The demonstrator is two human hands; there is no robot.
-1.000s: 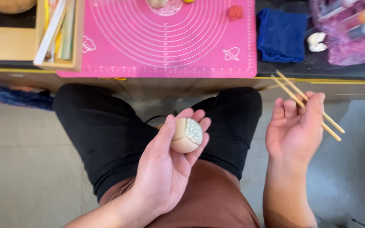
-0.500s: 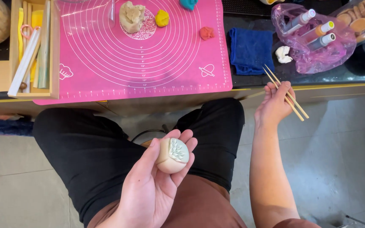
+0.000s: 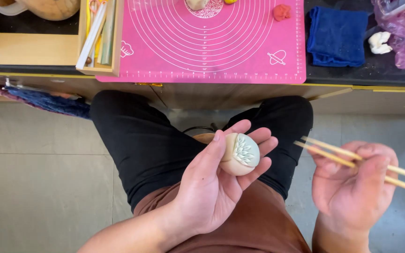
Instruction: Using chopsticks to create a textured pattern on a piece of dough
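From my remote seat I see the left hand (image 3: 212,187) cupped palm-up over the lap, at about 6 o'clock in the head view. Its fingers curl loosely around a dough ball (image 3: 240,153), smooth, pale tan and egg-round, with the thumb pressed along its left side. The top of the ball carries a raised white leaf pattern, fine ribs fanning out like a feather (crisp enough that each vein reads separately).

The right hand (image 3: 355,187) sits at roughly 4 o'clock, well apart from the left, half closed with the fingers folded over a pair of chopsticks (image 3: 348,158). They are thin, straight, light wood sticks lying nearly parallel, tips pointing toward 9 o'clock and ending just beside the left fingertips without touching the ball.

Up at 12 o'clock the desk (image 3: 385,75) has a dark top with a wooden front edge. On it lies a pink silicone mat (image 3: 202,51) printed with concentric white rings, and a small red dough lump (image 3: 281,11) rests near its top right corner. At 1 o'clock a folded blue cloth (image 3: 336,32) looks soft and nappy, and a knobbly white dough piece (image 3: 379,42) lies just beside it. At 11 o'clock a wooden tray (image 3: 116,42) holds long flat tools.
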